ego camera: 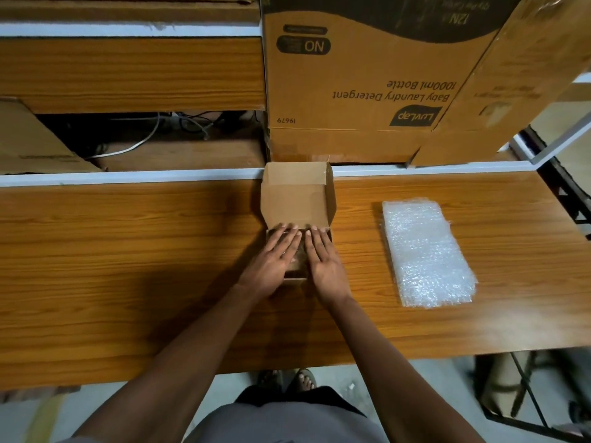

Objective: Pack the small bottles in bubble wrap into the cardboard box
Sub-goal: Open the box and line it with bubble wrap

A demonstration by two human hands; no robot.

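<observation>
Hands (pixel 271 257) (pixel 323 260) flat over cardboard box (pixel 295 193), contents mostly hidden.

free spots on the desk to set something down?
Bare desk left of the small box, and the strip between box and bubble wrap. Crowded: both hands, left and right, cover the box; big carton blocks behind.

Wood-grain table (pixel 128 266) with white-edged shelf (pixel 128 179) behind, large printed carton (pixel 361 78) upon it, grey floor (pixel 431 378) below
</observation>
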